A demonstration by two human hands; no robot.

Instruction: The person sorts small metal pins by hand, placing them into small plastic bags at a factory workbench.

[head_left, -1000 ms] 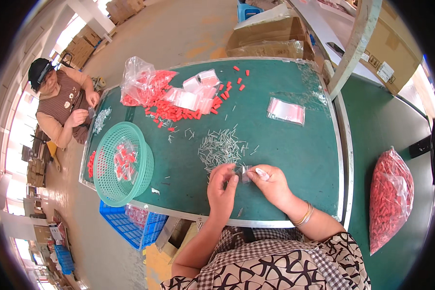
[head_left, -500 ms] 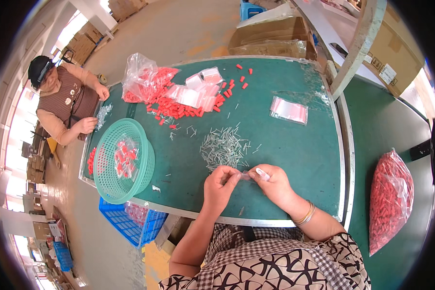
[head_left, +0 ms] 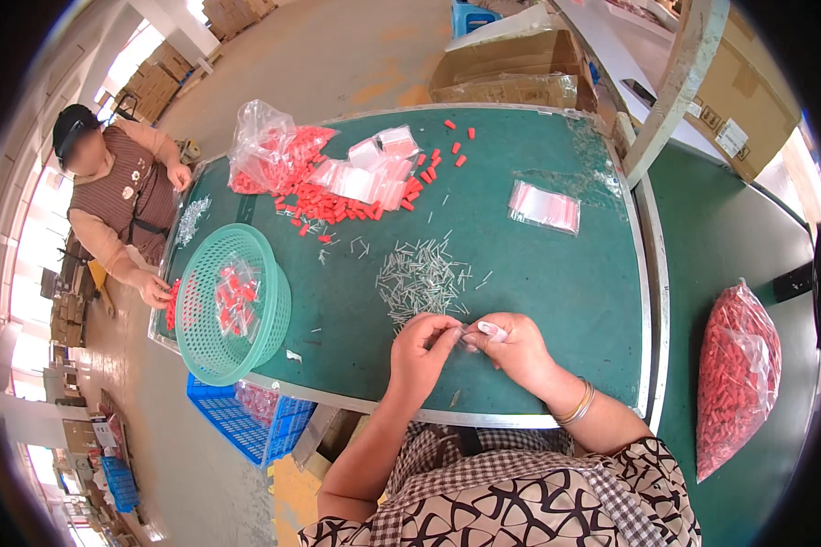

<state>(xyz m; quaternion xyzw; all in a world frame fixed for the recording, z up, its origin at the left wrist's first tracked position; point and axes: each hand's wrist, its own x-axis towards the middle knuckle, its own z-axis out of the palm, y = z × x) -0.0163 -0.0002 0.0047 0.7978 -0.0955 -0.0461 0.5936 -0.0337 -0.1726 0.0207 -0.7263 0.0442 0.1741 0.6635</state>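
Over the near edge of the green table, my left hand (head_left: 421, 354) and my right hand (head_left: 520, 354) meet with fingertips pinched. Between them is a small clear plastic bag (head_left: 468, 335), mostly hidden by the fingers. Something white covers or lies on my right thumb; I cannot tell what. Just beyond my hands is a loose pile of thin silver screws (head_left: 421, 281). Farther left, red plastic plugs (head_left: 337, 208) are heaped beside a stack of flat clear bags (head_left: 360, 182). A second stack of flat bags (head_left: 545, 208) lies to the right.
A green mesh basket (head_left: 281, 301) holding filled bags stands at the table's left, above a blue crate (head_left: 246, 428). A large bag of red plugs (head_left: 739, 378) lies on the right-hand surface. A co-worker (head_left: 123, 182) is at the left end. An open carton (head_left: 511, 73) stands beyond.
My fingertips have drawn slightly closer together around the small bag. The co-worker's nearer hand has moved from the screws to the red plugs beside the basket; the other hand has shifted slightly left.
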